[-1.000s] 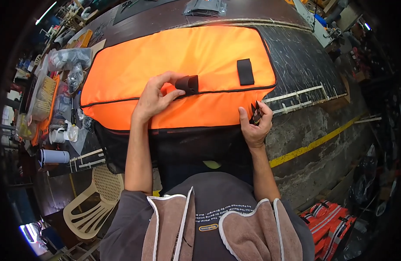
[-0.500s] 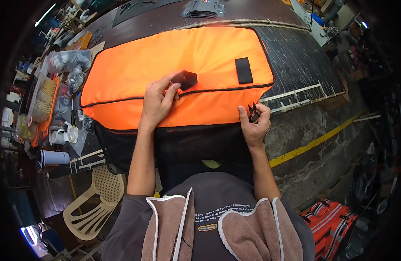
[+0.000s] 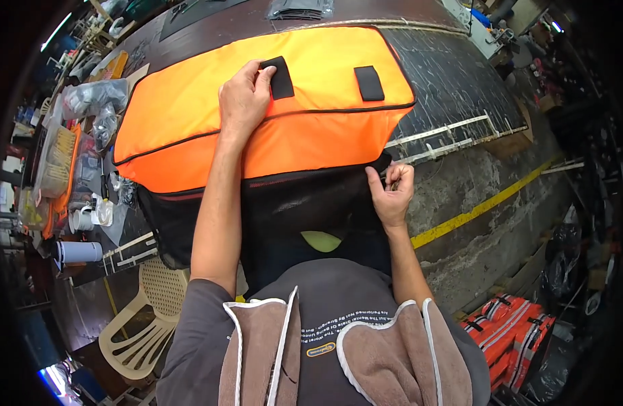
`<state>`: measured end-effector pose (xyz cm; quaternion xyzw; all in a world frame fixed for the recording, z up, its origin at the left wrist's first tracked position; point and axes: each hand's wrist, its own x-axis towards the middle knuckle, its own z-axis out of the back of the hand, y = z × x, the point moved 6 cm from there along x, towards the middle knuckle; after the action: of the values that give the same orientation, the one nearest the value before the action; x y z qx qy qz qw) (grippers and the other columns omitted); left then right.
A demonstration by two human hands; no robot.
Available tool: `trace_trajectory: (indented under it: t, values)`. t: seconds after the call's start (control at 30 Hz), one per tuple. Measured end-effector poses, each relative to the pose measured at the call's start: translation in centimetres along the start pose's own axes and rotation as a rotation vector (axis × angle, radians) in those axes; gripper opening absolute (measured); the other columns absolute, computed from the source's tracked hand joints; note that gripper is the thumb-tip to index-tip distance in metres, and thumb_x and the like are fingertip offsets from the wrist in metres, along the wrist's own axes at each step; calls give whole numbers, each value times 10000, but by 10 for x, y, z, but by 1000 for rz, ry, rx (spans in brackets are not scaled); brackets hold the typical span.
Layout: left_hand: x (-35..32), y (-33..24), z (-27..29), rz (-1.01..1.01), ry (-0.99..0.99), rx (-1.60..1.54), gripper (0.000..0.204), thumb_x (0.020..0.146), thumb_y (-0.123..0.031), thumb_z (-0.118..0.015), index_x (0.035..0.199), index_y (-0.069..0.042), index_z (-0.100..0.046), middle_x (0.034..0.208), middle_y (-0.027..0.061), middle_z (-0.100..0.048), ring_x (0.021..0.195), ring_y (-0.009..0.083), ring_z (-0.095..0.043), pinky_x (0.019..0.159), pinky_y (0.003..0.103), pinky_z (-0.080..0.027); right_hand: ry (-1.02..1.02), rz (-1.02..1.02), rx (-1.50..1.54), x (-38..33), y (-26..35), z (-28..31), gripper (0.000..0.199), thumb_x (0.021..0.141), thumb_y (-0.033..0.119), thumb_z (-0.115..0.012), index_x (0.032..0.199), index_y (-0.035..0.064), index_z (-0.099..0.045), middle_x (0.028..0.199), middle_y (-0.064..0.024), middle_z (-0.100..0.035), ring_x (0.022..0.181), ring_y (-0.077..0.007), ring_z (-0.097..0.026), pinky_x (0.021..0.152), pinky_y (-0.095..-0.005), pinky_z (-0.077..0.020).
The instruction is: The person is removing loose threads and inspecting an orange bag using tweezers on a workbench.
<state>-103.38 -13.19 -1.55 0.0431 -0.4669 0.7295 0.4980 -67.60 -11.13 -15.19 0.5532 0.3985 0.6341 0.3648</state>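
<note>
A large orange fabric bag (image 3: 190, 101) with black piping and a black mesh lower part (image 3: 305, 210) lies across the table's near edge. On its top, my left hand (image 3: 244, 101) is closed on the upper end of a black fabric strip (image 3: 282, 80), thumb and fingers pinching it. A second black strip (image 3: 370, 84) lies flat on the bag to the right. My right hand (image 3: 394, 193) is beside the bag's near right corner, fingers curled. Small thread snips were plain in it half a second ago; now the fingers mostly hide them.
The dark table (image 3: 453, 88) stretches to the right and beyond the bag. Flat packs (image 3: 300, 9) lie at its far side. Bins (image 3: 58, 159), plastic bags and a mug (image 3: 81, 218) crowd the left. A plastic chair (image 3: 139, 325) stands near left; orange bags (image 3: 508, 338) lie lower right.
My left hand has moved away from me and laid the black strip flatter on the bag's top. The right hand has turned, so the snips' tips no longer show plainly. The whole view has shifted slightly.
</note>
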Motion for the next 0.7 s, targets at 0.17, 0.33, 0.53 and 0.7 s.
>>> trace_trajectory:
  t: [0.17, 0.33, 0.53, 0.7]
  values:
    - [-23, -8, 57, -22, -188, -167, 245, 1073, -172, -713, 1265, -35, -781, 918, 108, -829, 840, 210, -809, 778, 386, -619, -42, 38, 72, 0, -11, 17, 476, 961, -75, -843, 969, 109, -404, 901, 25, -383, 772, -86, -385, 678, -229, -367]
    - [-70, 83, 177, 181, -453, -88, 218, 1126, -84, -619, 1254, -18, -783, 1100, 83, -812, 1005, 159, -767, 893, 288, -579, -73, 45, 52, 0, -8, 44, 481, 1046, -5, -789, 836, 119, -374, 806, 46, -404, 754, -79, -351, 695, -249, -370]
    - [-151, 255, 330, 445, -645, -278, 265, 1182, -166, -574, 1343, -20, -725, 1197, 95, -804, 1107, 150, -719, 1011, 307, -546, 105, -52, 140, 4, 7, 13, 509, 1083, 20, -750, 797, 120, -342, 782, 55, -400, 737, -62, -338, 679, -261, -322]
    - [-148, 278, 304, 597, -484, -201, 419, 1160, -314, -644, 1473, -35, -650, 1370, 125, -742, 1253, 204, -686, 1079, 355, -534, 212, -57, 99, -6, 25, -19, 535, 1074, 11, -760, 789, 128, -322, 769, 49, -406, 716, -60, -347, 675, -243, -339]
